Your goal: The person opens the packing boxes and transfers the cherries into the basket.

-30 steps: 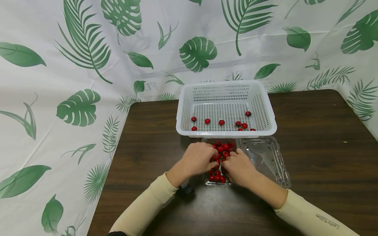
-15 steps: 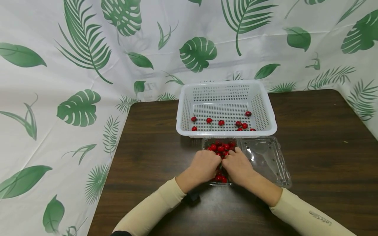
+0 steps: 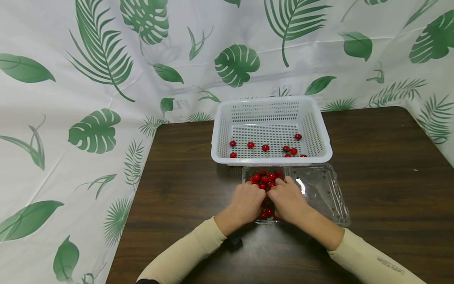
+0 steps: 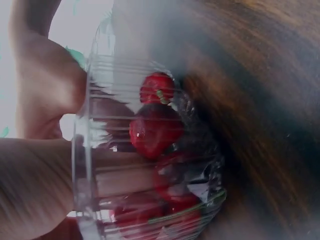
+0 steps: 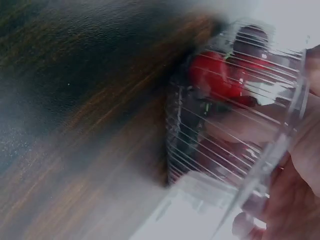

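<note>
A clear plastic clamshell box [image 3: 249,170] lies open on the table, with red cherries [image 3: 264,179] heaped at its far end and a few at its near end. My left hand [image 3: 246,203] reaches into the box from the left. From the right comes my right hand [image 3: 289,199], its knuckles close against the left's. Through the clear wall in the left wrist view, a finger [image 4: 122,175] is down among cherries [image 4: 156,131]. The right wrist view likewise has a finger [image 5: 245,124] inside, below a cherry [image 5: 212,75]. Whether either hand pinches a cherry is hidden.
Behind the box stands a white perforated basket [image 3: 271,160] with several scattered cherries [image 3: 265,147] on its floor. The box's transparent lid [image 3: 319,189] lies folded out to the right. Brown wooden tabletop [image 3: 184,173] surrounds them, and a leaf-patterned curtain [image 3: 198,79] hangs behind.
My left hand has come right and slightly nearer, from the box's left side to beside the right hand. The right hand stays almost in place. One cherry in the basket shifted slightly right.
</note>
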Action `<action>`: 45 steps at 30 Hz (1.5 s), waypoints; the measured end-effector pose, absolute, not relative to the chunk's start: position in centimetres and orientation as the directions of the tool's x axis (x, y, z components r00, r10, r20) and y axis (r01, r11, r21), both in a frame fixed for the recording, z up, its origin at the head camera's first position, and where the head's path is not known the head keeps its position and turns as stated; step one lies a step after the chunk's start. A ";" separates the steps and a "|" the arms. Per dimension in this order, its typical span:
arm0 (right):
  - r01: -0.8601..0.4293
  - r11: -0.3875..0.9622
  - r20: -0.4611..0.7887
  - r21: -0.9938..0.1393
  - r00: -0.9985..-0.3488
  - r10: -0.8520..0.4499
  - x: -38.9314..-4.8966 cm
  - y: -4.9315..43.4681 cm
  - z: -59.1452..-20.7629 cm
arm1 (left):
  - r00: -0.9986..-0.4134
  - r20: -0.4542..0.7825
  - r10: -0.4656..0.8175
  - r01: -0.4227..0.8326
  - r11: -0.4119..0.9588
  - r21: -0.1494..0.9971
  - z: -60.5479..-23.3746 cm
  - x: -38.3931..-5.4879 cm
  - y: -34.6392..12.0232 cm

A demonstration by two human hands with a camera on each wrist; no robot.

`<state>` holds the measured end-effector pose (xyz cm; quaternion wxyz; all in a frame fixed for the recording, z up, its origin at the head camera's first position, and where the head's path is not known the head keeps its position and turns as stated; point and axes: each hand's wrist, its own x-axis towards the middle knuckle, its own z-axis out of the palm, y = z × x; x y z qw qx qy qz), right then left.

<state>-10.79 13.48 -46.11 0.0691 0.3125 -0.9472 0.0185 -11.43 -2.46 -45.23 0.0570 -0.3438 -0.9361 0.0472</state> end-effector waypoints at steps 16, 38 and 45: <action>-0.577 0.798 0.174 -0.176 -0.816 -0.551 -10.5 14.3 -44.4 | -0.779 0.101 0.619 0.612 0.785 -0.095 -46.4 -11.2 -1.9; -0.539 0.760 0.238 -0.364 -0.842 -0.484 -10.2 15.7 -42.6 | -0.782 0.164 0.602 0.623 0.742 0.246 -44.5 -12.1 -3.5; -0.529 0.713 0.315 -0.460 -0.848 -0.427 -10.3 16.3 -41.2 | -0.807 0.221 0.547 0.587 0.705 0.398 -43.3 -12.0 -4.8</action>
